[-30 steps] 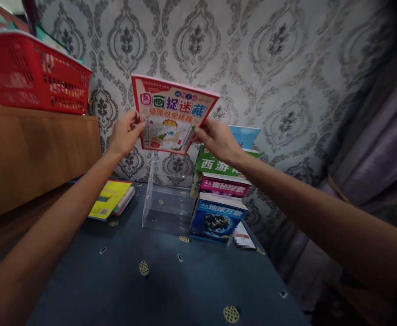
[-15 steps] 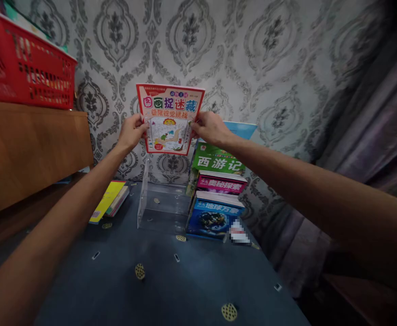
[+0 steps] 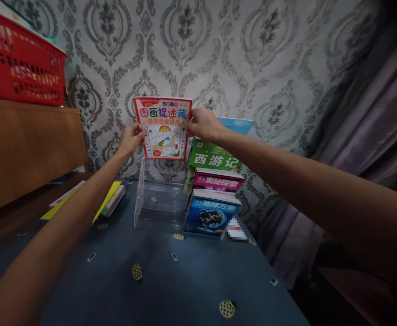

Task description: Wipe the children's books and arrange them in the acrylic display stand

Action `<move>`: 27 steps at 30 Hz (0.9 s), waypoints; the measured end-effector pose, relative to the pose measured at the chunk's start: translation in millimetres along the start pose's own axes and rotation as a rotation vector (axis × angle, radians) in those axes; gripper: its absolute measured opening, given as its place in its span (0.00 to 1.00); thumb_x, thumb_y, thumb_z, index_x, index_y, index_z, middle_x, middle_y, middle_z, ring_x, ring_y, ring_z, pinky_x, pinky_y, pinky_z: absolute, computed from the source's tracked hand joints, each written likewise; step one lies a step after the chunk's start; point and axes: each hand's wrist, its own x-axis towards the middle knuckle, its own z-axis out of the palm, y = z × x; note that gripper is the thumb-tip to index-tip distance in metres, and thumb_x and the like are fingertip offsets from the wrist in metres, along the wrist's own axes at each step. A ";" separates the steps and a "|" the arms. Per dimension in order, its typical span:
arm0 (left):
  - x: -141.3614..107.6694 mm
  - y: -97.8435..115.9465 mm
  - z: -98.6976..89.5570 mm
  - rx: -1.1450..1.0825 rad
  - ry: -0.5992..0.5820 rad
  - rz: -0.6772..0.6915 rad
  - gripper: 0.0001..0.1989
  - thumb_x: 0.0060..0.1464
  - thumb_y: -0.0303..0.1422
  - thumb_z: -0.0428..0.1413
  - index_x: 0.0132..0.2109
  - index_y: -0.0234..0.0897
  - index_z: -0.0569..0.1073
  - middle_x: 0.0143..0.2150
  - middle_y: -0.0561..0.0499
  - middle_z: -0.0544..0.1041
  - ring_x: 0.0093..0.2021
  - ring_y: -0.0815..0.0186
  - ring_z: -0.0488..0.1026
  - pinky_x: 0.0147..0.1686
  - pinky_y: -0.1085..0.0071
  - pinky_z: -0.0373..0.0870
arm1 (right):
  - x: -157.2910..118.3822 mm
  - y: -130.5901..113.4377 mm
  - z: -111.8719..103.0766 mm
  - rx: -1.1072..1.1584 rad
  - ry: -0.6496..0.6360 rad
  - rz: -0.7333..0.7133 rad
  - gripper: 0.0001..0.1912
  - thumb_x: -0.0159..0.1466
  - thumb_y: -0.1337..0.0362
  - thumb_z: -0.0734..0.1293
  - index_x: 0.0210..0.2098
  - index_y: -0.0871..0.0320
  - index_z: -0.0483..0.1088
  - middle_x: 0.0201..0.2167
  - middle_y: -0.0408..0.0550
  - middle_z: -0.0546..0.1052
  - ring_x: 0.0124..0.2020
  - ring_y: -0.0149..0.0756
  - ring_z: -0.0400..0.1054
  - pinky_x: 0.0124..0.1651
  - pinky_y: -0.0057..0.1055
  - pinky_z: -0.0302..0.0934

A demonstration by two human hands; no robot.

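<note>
A red-bordered picture book [image 3: 165, 136] is held upright, cover facing me, above the back of a clear tiered rack [image 3: 161, 210]. My left hand [image 3: 131, 139] pinches its left edge, and my right hand [image 3: 203, 124] grips its right edge near the upper part. The rack's left half shows bare shelves. On its right half stand a blue book with a globe [image 3: 209, 219], a magenta book [image 3: 219, 182], a green book [image 3: 214, 159] and, behind them, a light blue book [image 3: 235, 125] partly covered by my right forearm.
Yellow and other books [image 3: 112, 199] lie on the dark blue cloth [image 3: 171, 285] at the left, partly behind my left forearm. A red basket [image 3: 25, 68] stands on a wooden cabinet [image 3: 31, 154]. Patterned wall [image 3: 144, 50] rises behind the rack; a curtain [image 3: 337, 158] hangs at the right.
The red-bordered book has come down a little towards the rack's back and looks more upright. My right hand now sits higher along its edge. The camera view has shifted slightly.
</note>
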 end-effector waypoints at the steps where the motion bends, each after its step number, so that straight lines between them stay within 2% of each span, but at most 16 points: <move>1: -0.7 -1.7 0.6 0.005 -0.001 -0.012 0.09 0.50 0.33 0.59 0.38 0.35 0.70 0.32 0.53 0.75 0.31 0.68 0.73 0.27 0.74 0.75 | 1.7 1.3 0.9 0.012 0.016 -0.013 0.06 0.64 0.67 0.64 0.39 0.61 0.72 0.33 0.54 0.79 0.44 0.50 0.75 0.48 0.45 0.69; 6: -5.5 -6.9 3.2 0.045 -0.001 -0.052 0.10 0.50 0.32 0.58 0.40 0.34 0.72 0.34 0.52 0.76 0.33 0.67 0.74 0.28 0.74 0.76 | 7.7 6.0 4.5 -0.029 0.122 -0.054 0.18 0.63 0.68 0.64 0.53 0.62 0.66 0.40 0.55 0.78 0.47 0.50 0.72 0.52 0.47 0.66; 10: -6.9 -9.0 4.7 0.096 -0.008 -0.083 0.09 0.48 0.31 0.58 0.39 0.33 0.72 0.33 0.53 0.75 0.32 0.68 0.73 0.25 0.77 0.74 | 8.6 3.9 4.8 -0.124 0.177 -0.062 0.22 0.64 0.68 0.62 0.58 0.62 0.62 0.45 0.58 0.77 0.50 0.51 0.70 0.53 0.47 0.64; 16: -5.4 -13.1 9.0 0.202 0.004 -0.134 0.05 0.50 0.30 0.56 0.36 0.33 0.72 0.36 0.49 0.78 0.32 0.66 0.75 0.26 0.71 0.77 | 11.3 6.4 9.0 -0.182 0.168 -0.110 0.17 0.64 0.67 0.62 0.52 0.61 0.68 0.45 0.59 0.76 0.50 0.51 0.68 0.53 0.47 0.64; 21: -5.4 -19.2 12.6 0.280 0.000 -0.124 0.06 0.51 0.30 0.56 0.36 0.33 0.73 0.36 0.49 0.78 0.32 0.64 0.75 0.27 0.70 0.77 | 5.5 5.1 8.6 -0.219 0.170 -0.162 0.19 0.62 0.70 0.59 0.51 0.65 0.71 0.48 0.63 0.75 0.52 0.51 0.67 0.56 0.49 0.61; 27: 1.1 -24.8 14.2 0.404 -0.020 -0.099 0.07 0.53 0.31 0.54 0.38 0.33 0.73 0.37 0.48 0.78 0.31 0.64 0.75 0.27 0.71 0.75 | -12.7 -12.5 6.3 -0.253 0.028 -0.247 0.19 0.62 0.74 0.58 0.48 0.67 0.75 0.51 0.64 0.75 0.53 0.49 0.69 0.58 0.43 0.61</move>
